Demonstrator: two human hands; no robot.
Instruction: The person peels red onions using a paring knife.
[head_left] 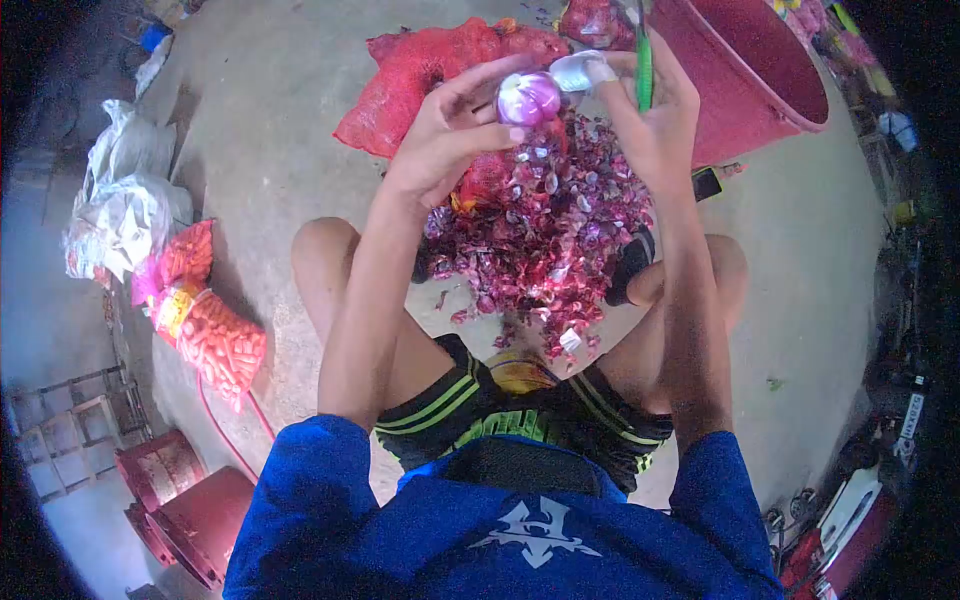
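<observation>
A peeled purple and white onion [529, 98] is held between the fingers and thumb of my left hand [455, 130], above the floor. My right hand [650, 125] is closed round a knife with a green handle [644, 75], its blade pointing up and away. White tape or cloth [580, 72] covers a fingertip or thumb of my right hand, close to the onion's right side. Beneath both hands lies a heap of red-purple onion skins [550, 235]. Behind my left hand rests a red mesh sack [415, 80].
A large red tub [745, 80] leans at the upper right, with another mesh bag [597, 22] beside it. White sacks [125, 220] and a bag of orange pieces [215, 340] are at left. A small dark device [707, 183] lies below the tub.
</observation>
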